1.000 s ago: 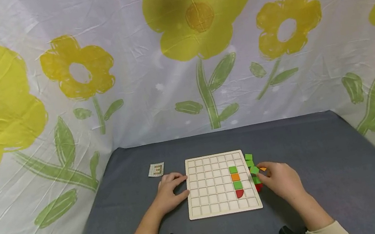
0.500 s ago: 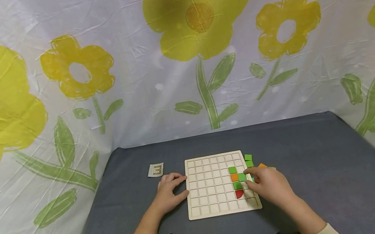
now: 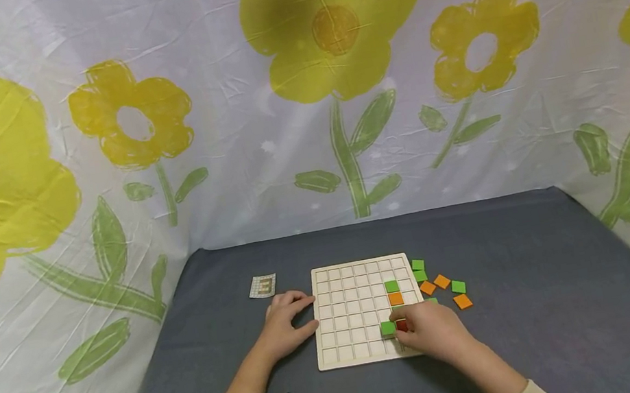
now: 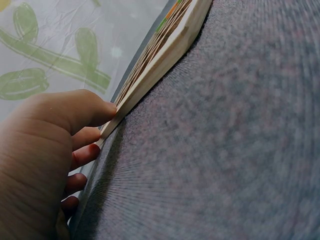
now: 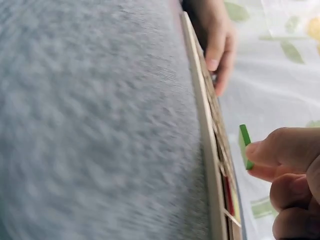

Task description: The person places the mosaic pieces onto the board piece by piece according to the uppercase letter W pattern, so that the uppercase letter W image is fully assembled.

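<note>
Between thumb and forefinger my right hand [image 3: 437,329] pinches a green square tile [image 3: 388,329], low over the lower right part of the pale wooden grid board [image 3: 344,331]. In the right wrist view the green tile [image 5: 244,142] stands tilted above the board's surface. A green tile [image 3: 392,286] and an orange tile [image 3: 395,298] lie in one column of squares. Below them, a red piece [image 3: 402,325] shows partly behind my right fingers. My left hand [image 3: 286,323] touches the board's left edge with spread thumb and fingers, its thumb [image 4: 102,112] right at the rim.
Loose orange tiles [image 3: 462,302] and green tiles [image 3: 458,286] lie on the dark tablecloth [image 3: 532,299] right of the board. Behind my left hand lies a small printed card [image 3: 262,286]. A flowered curtain [image 3: 247,166] hangs behind the table.
My right hand has carried the green tile from beside the board leftward and nearer, over the lower squares, uncovering loose tiles on the right. The left hand stays put.
</note>
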The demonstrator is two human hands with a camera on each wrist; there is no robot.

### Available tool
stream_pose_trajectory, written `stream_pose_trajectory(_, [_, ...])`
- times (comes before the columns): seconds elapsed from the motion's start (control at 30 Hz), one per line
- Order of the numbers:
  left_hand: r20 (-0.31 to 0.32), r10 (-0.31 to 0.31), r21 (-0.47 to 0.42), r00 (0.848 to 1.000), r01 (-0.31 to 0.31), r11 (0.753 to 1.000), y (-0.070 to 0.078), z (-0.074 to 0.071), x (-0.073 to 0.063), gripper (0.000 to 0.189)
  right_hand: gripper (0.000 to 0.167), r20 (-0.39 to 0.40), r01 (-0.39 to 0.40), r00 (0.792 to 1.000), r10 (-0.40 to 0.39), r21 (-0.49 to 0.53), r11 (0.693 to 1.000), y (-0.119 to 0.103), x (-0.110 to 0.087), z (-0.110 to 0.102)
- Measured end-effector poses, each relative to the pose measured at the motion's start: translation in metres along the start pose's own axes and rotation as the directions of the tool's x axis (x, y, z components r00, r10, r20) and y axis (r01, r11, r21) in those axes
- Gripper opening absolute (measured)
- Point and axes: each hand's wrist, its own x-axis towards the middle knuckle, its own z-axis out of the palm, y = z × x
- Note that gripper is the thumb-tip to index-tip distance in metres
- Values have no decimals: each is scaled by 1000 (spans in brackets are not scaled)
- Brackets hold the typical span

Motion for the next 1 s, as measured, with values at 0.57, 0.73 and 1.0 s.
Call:
stream_pose_trajectory(0.57, [-2, -1, 0, 1000, 1, 1000, -3, 2, 0, 47, 18, 17, 47, 999, -46, -53, 998, -3, -2, 4])
stream_pose_trajectory(0.73, [-24, 17, 10, 1000, -17, 1000, -3, 3, 0, 47, 13, -3, 46, 999, -46, -61, 997, -5, -4, 5])
stream_pose_trajectory(1.0, [-23, 14, 5, 1000, -13, 1000, -2, 2, 0, 47, 10, -36, 7, 999, -10, -85, 996, -5, -4, 7])
